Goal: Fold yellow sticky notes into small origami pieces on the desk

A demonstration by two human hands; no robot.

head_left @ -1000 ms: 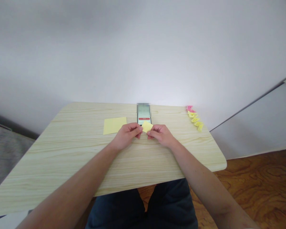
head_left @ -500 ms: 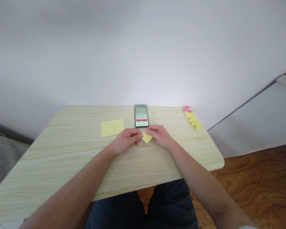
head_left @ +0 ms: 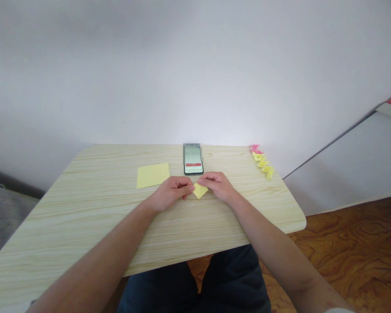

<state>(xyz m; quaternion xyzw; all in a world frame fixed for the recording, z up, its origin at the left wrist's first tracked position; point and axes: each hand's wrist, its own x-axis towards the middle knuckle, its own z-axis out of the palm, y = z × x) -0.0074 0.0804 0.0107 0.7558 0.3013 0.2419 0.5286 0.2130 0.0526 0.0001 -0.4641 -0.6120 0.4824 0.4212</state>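
Note:
A small folded piece of yellow paper (head_left: 200, 191) is held just above or on the table, one corner pointing toward me. My left hand (head_left: 175, 192) pinches its left corner between thumb and fingers. On the other side my right hand (head_left: 217, 184) grips the upper right part, with the fingers covering some of it. Just beyond the hands lies a phone (head_left: 193, 168) with a lit screen. To the left of my left hand is a flat stack or sheet of yellow paper (head_left: 153, 175).
Folded paper pieces stand in a row at the table's right side: a pink one (head_left: 255, 149) at the back and several yellow ones (head_left: 263, 164) in front. The light wooden table (head_left: 94, 208) meets a white wall (head_left: 195, 78) behind it.
The folded yellow paper has shifted slightly toward me and shows a little more of its surface. Both hands keep their grip and have barely moved.

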